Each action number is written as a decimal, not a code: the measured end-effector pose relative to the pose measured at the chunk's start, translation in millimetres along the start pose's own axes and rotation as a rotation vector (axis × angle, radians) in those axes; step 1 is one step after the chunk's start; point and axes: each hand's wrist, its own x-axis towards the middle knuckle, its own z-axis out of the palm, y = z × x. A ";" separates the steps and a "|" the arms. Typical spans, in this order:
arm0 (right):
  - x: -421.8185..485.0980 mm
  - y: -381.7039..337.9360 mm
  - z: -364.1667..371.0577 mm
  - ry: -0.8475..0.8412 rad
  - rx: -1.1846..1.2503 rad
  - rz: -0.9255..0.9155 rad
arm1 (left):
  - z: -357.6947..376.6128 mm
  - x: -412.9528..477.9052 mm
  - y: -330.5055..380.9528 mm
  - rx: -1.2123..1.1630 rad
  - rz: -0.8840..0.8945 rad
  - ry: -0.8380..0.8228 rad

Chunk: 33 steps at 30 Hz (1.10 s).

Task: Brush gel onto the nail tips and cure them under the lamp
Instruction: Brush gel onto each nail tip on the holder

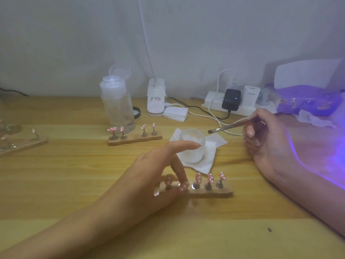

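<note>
Right hand (261,139) grips a gel brush (229,126) beside the gel jar (192,146). Left hand (149,176), fingers outstretched, presses the near holder (224,192) of dotted pink nail tips (198,177) on the tabletop (56,174). The lamp (308,101) glows purple; this row probably still needs coating and curing.

Pink nail tips (198,177) with white dots at five o'clock; yellow wood-grain worktop (74,169); white lamp (306,75) glowing violet at two o'clock
</note>
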 end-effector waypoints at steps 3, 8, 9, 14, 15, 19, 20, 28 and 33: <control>-0.6 -0.6 0.0 0.000 0.000 0.000 | 0.7 0.8 0.5 0.070 0.041 0.003; -0.5 -1.4 -0.8 0.007 -0.004 0.015 | 6.6 -0.2 -9.6 0.216 0.219 0.087; -0.1 -1.3 -0.9 0.009 -0.002 0.014 | 8.5 -1.1 -12.8 0.207 0.237 0.103; -2.2 -1.9 -0.9 0.045 0.018 -0.035 | 6.5 3.7 -18.1 -0.122 0.307 0.259; -3.2 -3.1 -0.6 0.044 0.040 -0.053 | 1.5 5.3 -18.1 -0.182 0.296 0.293; -4.4 -10.6 2.5 -0.047 0.067 -0.127 | -32.4 15.8 -21.4 -0.322 0.063 0.419; -4.4 -13.4 3.8 -0.097 0.041 -0.158 | -41.3 19.1 -22.3 -0.361 0.040 0.451; -2.9 -46.7 15.9 -0.467 -0.392 -0.348 | -70.3 63.9 -1.0 -0.602 0.184 0.606; -2.9 -44.8 24.6 -0.550 -0.547 -0.380 | -47.1 75.4 -5.0 -0.582 0.129 0.538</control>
